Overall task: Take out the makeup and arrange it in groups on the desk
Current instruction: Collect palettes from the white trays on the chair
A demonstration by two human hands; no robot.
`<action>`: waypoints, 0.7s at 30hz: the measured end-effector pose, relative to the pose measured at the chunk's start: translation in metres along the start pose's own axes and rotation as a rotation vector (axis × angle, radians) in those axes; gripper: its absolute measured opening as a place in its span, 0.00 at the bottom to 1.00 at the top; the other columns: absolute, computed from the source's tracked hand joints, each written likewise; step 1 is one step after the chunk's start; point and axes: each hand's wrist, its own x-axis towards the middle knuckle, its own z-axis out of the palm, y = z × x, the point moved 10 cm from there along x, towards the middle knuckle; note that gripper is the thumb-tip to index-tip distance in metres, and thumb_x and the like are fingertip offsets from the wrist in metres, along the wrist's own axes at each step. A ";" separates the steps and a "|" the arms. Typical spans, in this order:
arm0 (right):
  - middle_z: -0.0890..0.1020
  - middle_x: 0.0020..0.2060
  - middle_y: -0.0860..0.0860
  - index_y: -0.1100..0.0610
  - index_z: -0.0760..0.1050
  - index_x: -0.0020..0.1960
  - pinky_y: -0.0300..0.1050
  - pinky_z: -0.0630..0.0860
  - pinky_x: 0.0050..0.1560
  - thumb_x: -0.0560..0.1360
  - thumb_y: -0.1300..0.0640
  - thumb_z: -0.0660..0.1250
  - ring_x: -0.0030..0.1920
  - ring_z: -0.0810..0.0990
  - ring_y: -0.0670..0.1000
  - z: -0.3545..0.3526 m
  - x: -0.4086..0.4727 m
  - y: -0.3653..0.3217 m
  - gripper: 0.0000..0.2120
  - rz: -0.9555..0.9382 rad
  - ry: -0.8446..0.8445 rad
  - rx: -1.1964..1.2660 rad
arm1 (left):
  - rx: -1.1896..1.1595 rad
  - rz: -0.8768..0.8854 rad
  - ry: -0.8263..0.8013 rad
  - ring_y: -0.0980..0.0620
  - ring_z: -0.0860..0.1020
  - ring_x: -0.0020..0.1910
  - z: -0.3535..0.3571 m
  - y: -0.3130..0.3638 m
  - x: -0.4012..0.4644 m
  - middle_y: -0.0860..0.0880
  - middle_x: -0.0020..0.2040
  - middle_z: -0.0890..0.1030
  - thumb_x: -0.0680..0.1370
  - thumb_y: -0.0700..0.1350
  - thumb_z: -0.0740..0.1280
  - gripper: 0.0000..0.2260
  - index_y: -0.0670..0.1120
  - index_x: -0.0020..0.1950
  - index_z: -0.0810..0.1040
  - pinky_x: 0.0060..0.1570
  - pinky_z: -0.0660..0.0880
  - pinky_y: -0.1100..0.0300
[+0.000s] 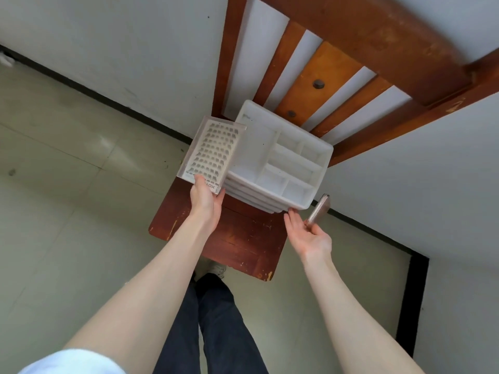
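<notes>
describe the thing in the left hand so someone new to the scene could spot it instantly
Start at the wooden chair against the wall; a white divided organizer sits on its seat. Just left of it, the left hand grips a flat clear case by its near edge. Unlike the organizer, it shows rows of small dark lash clusters.

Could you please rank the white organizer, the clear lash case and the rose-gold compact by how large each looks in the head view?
Largest to smallest, as they look:
1. white organizer on the wooden chair
2. clear lash case, held by the left hand
3. rose-gold compact, held by the right hand; it shows edge-on, so its full face may be bigger.
</notes>
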 end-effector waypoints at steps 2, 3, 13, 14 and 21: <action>0.66 0.70 0.64 0.68 0.57 0.72 0.54 0.60 0.72 0.82 0.58 0.48 0.71 0.63 0.60 -0.004 -0.006 -0.002 0.21 0.000 0.011 -0.032 | 0.042 0.027 0.005 0.49 0.70 0.64 -0.002 0.009 -0.011 0.44 0.69 0.68 0.83 0.45 0.49 0.18 0.42 0.72 0.60 0.68 0.64 0.53; 0.66 0.69 0.64 0.67 0.57 0.72 0.54 0.61 0.71 0.82 0.58 0.48 0.71 0.64 0.61 -0.006 -0.010 -0.005 0.21 -0.014 0.019 -0.051 | 0.082 0.043 0.001 0.51 0.71 0.60 -0.004 0.014 -0.018 0.45 0.68 0.69 0.83 0.46 0.49 0.18 0.43 0.72 0.60 0.67 0.64 0.55; 0.75 0.57 0.62 0.65 0.62 0.68 0.51 0.72 0.56 0.82 0.62 0.51 0.56 0.76 0.60 -0.013 -0.109 -0.055 0.16 -0.325 -0.060 -0.438 | 0.853 0.130 -0.365 0.52 0.77 0.53 0.026 0.055 -0.097 0.45 0.58 0.77 0.82 0.48 0.53 0.13 0.42 0.62 0.68 0.56 0.72 0.53; 0.76 0.56 0.61 0.65 0.63 0.67 0.51 0.72 0.56 0.82 0.62 0.52 0.55 0.77 0.58 -0.018 -0.121 -0.060 0.15 -0.369 -0.063 -0.421 | 0.927 0.125 -0.410 0.53 0.77 0.53 0.035 0.055 -0.103 0.45 0.58 0.77 0.82 0.49 0.53 0.15 0.41 0.62 0.68 0.55 0.73 0.54; 0.79 0.49 0.58 0.63 0.72 0.54 0.48 0.75 0.51 0.80 0.65 0.57 0.49 0.79 0.54 -0.090 -0.210 -0.073 0.06 -0.575 -0.030 -0.140 | 1.325 0.181 -0.746 0.52 0.75 0.56 0.100 0.015 -0.174 0.49 0.57 0.77 0.79 0.54 0.60 0.12 0.46 0.54 0.73 0.61 0.72 0.50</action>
